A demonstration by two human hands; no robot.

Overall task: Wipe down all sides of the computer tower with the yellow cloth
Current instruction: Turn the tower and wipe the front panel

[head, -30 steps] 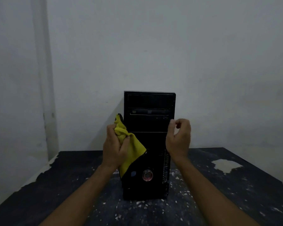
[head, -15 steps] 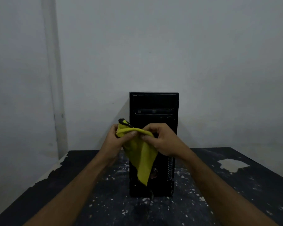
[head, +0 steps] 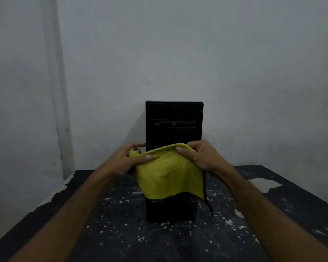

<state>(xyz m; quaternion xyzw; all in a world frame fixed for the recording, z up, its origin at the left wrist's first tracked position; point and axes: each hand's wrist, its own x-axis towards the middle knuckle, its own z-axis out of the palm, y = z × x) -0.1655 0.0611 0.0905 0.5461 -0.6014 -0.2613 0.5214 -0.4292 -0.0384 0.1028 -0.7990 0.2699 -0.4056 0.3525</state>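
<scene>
Head view: both hands (head: pixel 128 159) (head: pixel 199 155) pinching yellow cloth (head: pixel 169 174) before computer tower (head: pixel 174 118).

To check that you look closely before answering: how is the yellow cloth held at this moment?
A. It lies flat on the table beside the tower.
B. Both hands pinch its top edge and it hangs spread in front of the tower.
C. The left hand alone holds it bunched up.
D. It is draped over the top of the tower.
B: the left hand and right hand each pinch the top edge of the yellow cloth, which hangs in front of the computer tower.
</scene>
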